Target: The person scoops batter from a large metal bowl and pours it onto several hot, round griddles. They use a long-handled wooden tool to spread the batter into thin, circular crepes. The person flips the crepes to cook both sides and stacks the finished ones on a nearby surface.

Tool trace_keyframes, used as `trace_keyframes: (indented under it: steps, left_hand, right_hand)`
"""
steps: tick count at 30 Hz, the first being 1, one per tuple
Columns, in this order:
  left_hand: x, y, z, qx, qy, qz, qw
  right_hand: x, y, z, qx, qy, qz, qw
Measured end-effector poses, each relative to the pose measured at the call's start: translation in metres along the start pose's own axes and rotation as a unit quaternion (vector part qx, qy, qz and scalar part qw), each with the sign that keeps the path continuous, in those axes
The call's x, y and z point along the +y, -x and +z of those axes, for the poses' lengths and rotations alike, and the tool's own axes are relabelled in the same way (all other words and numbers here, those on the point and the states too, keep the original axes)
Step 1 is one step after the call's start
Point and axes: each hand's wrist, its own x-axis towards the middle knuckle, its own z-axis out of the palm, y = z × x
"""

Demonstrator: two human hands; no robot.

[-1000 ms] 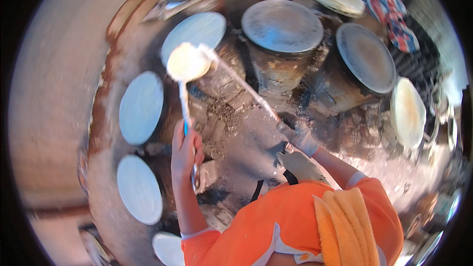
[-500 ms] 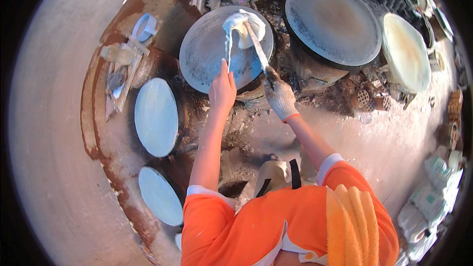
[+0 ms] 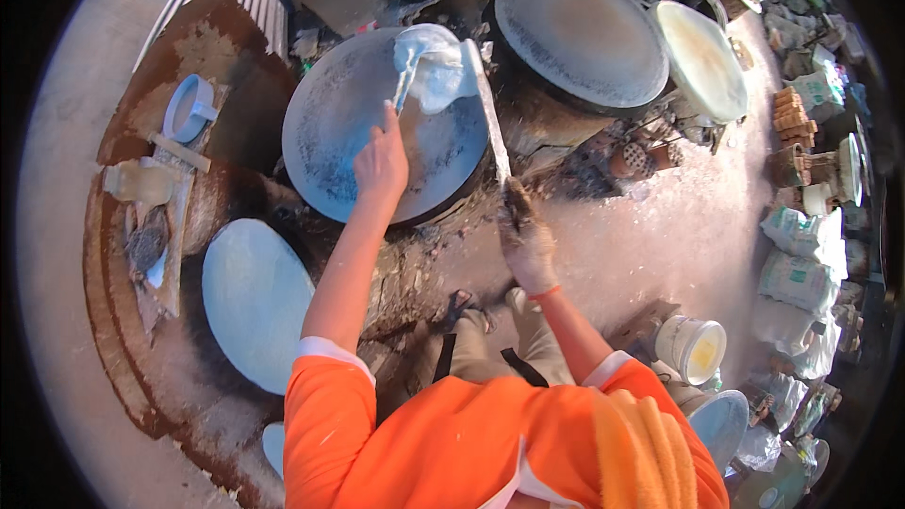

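A wide round griddle (image 3: 330, 146) lies in front of me. Over its far part is a soft white mass, dough-like and glossy (image 3: 438, 85), from which a stretched strand runs down to my left hand (image 3: 382, 165). The fingertips of that hand appear closed on the strand's end. My right hand (image 3: 528, 247), in a stained work glove, grips a long flat stick (image 3: 494, 127) coated in white. The stick's far end stands at the right edge of the white mass; whether they touch, I cannot tell.
A second griddle (image 3: 583, 36) stands at the far right, with a pale round disc (image 3: 699, 61) leaning beside it. To the left are a round pale-topped surface (image 3: 256, 306), a pale blue cup (image 3: 189, 108) and a jar (image 3: 141, 181). A white bucket (image 3: 691, 349) is at right.
My view has turned to the right, so the griddles sit further left. The stick's end has moved off the white mass to its right edge. The strand remains at my left hand.
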Motion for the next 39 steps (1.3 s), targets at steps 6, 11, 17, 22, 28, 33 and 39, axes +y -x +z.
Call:
trace_keyframes:
  steps: [6,11,17,22,28,33,39]
  left_hand:
    - [-0.026,-0.010,-0.012,0.038,0.028,-0.001,0.999]
    - [-0.044,-0.010,-0.034,0.013,0.047,-0.071,0.996]
    - [-0.088,0.032,-0.041,0.054,0.032,-0.195,0.979]
    - [-0.069,0.112,-0.039,0.079,0.107,-0.324,0.937]
    - [0.008,0.077,-0.045,0.057,0.172,-0.220,0.958]
    - [0.001,0.030,-0.011,0.031,0.157,-0.192,0.968]
    - [-0.025,0.117,-0.032,0.033,0.109,-0.279,0.953]
  right_hand:
    - [-0.023,-0.011,0.010,-0.034,0.249,0.049,0.967]
    - [-0.061,-0.043,0.029,-0.088,0.302,0.096,0.945]
    - [-0.096,-0.091,0.076,-0.237,0.469,0.057,0.849]
    - [-0.090,-0.110,0.089,-0.289,0.508,-0.006,0.812]
    - [-0.029,-0.115,0.005,-0.171,0.431,-0.058,0.884]
    - [-0.055,-0.130,0.035,-0.217,0.487,-0.073,0.843]
    - [-0.085,-0.123,0.059,-0.301,0.472,-0.088,0.824]
